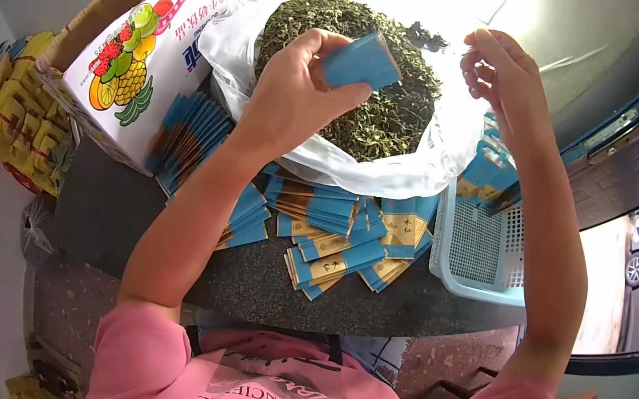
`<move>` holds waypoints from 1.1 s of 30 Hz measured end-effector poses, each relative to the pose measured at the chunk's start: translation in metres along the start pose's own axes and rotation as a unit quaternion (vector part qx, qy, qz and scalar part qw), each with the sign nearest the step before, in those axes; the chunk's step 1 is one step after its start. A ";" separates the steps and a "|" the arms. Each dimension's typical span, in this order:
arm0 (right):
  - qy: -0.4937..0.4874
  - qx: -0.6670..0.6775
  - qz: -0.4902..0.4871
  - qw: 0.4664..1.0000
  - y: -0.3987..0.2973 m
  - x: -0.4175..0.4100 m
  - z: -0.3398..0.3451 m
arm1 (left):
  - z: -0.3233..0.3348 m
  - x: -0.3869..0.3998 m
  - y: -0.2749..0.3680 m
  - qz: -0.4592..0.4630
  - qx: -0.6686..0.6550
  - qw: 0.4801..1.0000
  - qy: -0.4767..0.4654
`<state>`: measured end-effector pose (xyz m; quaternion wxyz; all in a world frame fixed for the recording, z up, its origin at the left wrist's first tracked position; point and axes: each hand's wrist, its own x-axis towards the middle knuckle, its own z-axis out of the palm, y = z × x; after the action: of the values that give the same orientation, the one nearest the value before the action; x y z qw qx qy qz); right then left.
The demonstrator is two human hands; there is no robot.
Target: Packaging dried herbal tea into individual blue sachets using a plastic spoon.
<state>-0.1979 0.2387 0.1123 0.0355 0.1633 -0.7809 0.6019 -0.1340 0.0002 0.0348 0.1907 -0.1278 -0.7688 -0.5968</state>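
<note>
My left hand [306, 86] holds a small blue packet [363, 62] by its sides, above a heap of dried green leaves [392, 124] in a white plastic bag [325, 162]. Raised at the upper right, my right hand [496, 70] has its thumb and forefinger pinched together beside the bag; glare hides whether anything is between the fingertips. Flat blue and gold packets [334, 262] lie fanned and overlapping on the dark table, between the bag and me. More packets [188, 133] lean in a row against the carton at the left.
A white carton [126, 66] printed with fruit stands left of the bag. To the right is a light blue plastic basket [472, 288], with filled-looking blue packets [490, 165] at its far end. Yellow bundles [22, 118] sit at the far left. The dark table [278, 294] has a curved near edge.
</note>
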 end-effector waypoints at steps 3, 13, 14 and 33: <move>-0.028 -0.028 -0.020 0.999 -0.004 -0.003 -0.003 | 0.006 0.009 -0.001 0.002 0.009 1.000 0.001; -0.119 -0.226 -0.263 0.930 -0.009 -0.004 0.020 | 0.025 0.015 -0.007 0.000 -0.040 0.999 0.027; -0.099 -0.236 -0.299 0.920 -0.010 -0.004 0.019 | 0.025 0.016 -0.009 -0.004 -0.038 0.999 0.032; -0.082 -0.119 0.104 0.984 0.053 0.025 0.064 | -0.001 0.016 0.000 0.049 -0.091 0.991 0.085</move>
<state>-0.2281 0.1839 0.0516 -0.0722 0.1240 -0.8597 0.4902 -0.1479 -0.0015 0.0425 0.2720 -0.1313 -0.6854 -0.6625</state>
